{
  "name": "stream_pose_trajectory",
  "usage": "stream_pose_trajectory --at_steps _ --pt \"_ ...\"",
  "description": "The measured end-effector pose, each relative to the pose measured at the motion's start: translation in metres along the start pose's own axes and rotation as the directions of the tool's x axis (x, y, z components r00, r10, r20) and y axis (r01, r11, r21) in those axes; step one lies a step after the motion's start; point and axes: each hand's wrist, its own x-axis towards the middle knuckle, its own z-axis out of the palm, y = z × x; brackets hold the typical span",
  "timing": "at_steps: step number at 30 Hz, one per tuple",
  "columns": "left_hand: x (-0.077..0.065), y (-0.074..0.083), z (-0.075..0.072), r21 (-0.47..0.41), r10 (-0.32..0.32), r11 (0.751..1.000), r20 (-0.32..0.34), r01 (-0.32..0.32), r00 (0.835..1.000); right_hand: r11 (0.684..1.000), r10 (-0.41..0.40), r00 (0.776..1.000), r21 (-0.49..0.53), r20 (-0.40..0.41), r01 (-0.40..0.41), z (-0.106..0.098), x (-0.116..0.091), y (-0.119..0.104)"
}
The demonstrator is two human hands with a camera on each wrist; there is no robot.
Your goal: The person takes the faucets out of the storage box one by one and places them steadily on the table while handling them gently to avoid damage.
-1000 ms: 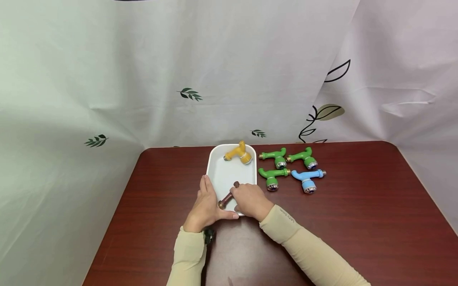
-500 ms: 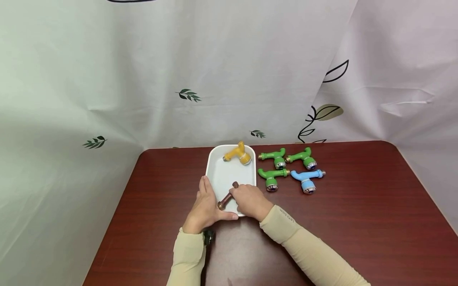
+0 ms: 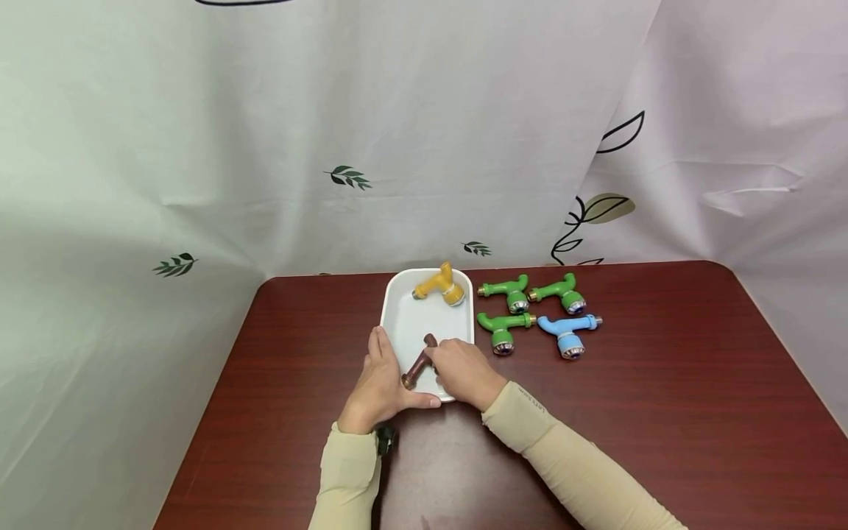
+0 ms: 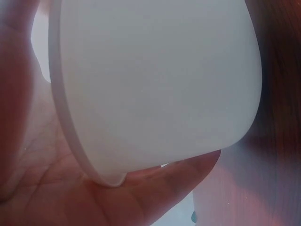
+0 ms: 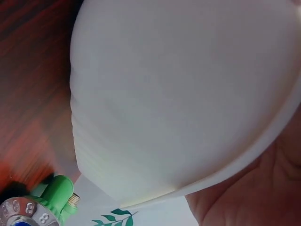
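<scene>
In the head view a white tray (image 3: 430, 324) stands near the back edge of the table. My left hand (image 3: 377, 386) lies along its left side and near corner, fingers straight and thumb stretched along the near rim. The left wrist view shows the tray's outer wall (image 4: 155, 84) against the palm. My right hand (image 3: 464, 372) reaches over the near right rim and grips a dark brown tap (image 3: 419, 364) inside the tray; the tap's handle end is hidden under the fingers. A yellow tap (image 3: 440, 283) lies at the tray's far end.
Right of the tray lie green taps, one at the back (image 3: 509, 292), another beside it (image 3: 563, 293) and a third in front (image 3: 505, 331). A light blue tap (image 3: 570, 333) lies to their front right. A white patterned cloth (image 3: 424, 132) hangs behind the table (image 3: 662, 383).
The brown tap has turned slightly in my right hand, its far end shifting a little left and up. My left hand and the tray stay in place.
</scene>
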Motion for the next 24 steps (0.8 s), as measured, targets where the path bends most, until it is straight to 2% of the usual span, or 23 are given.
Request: stream_pose_trajectory --at_steps 12,24 --pt "0.0 0.0 0.0 0.006 -0.006 1.0 0.003 0.006 1.0 1.0 0.012 0.997 -0.005 -0.077 -0.012 -0.002 -0.001 -0.001" --pt "0.001 -0.001 0.0 0.013 -0.011 1.0 0.016 0.011 1.0 0.99 0.117 0.984 0.093 -0.137 -0.105 -0.011 -0.006 -0.005"
